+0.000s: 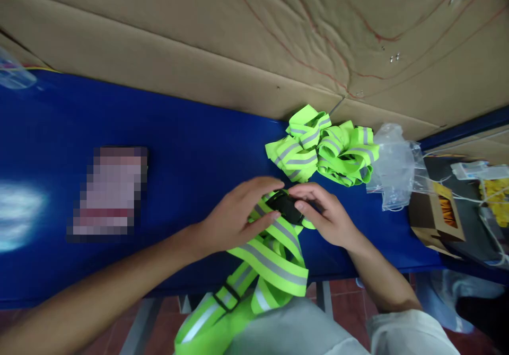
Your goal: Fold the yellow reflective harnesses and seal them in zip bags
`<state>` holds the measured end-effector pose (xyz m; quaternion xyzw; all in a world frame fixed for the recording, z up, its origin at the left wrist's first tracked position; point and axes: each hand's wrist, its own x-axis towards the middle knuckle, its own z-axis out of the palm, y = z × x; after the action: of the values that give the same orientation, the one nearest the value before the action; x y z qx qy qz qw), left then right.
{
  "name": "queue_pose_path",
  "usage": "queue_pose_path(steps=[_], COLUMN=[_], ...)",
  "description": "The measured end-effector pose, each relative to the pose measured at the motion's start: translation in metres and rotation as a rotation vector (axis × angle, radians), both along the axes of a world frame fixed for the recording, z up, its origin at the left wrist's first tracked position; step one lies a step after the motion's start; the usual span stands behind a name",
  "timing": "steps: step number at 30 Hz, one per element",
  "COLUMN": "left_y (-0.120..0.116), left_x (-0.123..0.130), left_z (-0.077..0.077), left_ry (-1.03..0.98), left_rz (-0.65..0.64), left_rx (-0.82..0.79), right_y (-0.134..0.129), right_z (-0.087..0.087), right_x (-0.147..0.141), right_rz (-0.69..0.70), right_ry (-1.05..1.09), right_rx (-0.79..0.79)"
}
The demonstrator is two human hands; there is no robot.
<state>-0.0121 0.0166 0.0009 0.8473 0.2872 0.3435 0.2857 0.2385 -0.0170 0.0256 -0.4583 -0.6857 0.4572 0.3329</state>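
Observation:
Between my two hands is a black plastic buckle (287, 207) on a neon yellow-green reflective strap (274, 273) with a grey stripe. My left hand (234, 214) closes on the strap and the buckle's left side, thumb below and fingers above. From the right, my right hand (324, 211) pinches the buckle's other side with thumb and forefinger. The strap hangs over the table edge onto my lap, where a black slide adjuster (226, 296) shows. Beyond my hands lie bundled reflective straps (322, 148) of the same kind.
A blurred-out phone-like slab (111, 190) lies at left on the blue table (191, 153). Clear plastic bags (393, 164) and an open cardboard box (435, 217) are at right. A cardboard-covered wall (178, 68) rises behind. Another person's leg seems visible at lower right.

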Motion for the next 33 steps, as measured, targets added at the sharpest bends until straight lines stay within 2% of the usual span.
queue_pose_path(steps=[2, 6, 11, 16, 24, 29, 33], left_y=[-0.003, -0.006, -0.007, -0.008, -0.011, -0.010, -0.004], left_x=[0.006, 0.008, 0.006, 0.008, 0.005, 0.005, 0.001], left_z=[-0.008, -0.011, -0.008, -0.009, 0.004, 0.012, 0.009], left_ry=[0.130, 0.257, 0.273, 0.362, 0.551, 0.630, 0.627], left_rz=[-0.039, 0.006, 0.071, 0.106, 0.096, 0.093, 0.112], left_rx=[-0.055, -0.086, 0.155, 0.402, 0.644, 0.697, 0.693], right_y=[0.003, 0.007, 0.006, 0.004, 0.000, 0.002, 0.004], right_z=[-0.007, -0.015, -0.014, -0.017, -0.022, -0.022, -0.017], right_x=[-0.002, -0.006, -0.013, -0.017, -0.025, -0.020, -0.015], right_rz=[-0.026, -0.080, -0.041, -0.080, -0.129, -0.073, -0.057], right_ry=[0.071, 0.129, 0.114, 0.143, 0.200, 0.037, 0.048], right_rx=[-0.100, -0.202, -0.199, -0.209, -0.196, -0.120, -0.138])
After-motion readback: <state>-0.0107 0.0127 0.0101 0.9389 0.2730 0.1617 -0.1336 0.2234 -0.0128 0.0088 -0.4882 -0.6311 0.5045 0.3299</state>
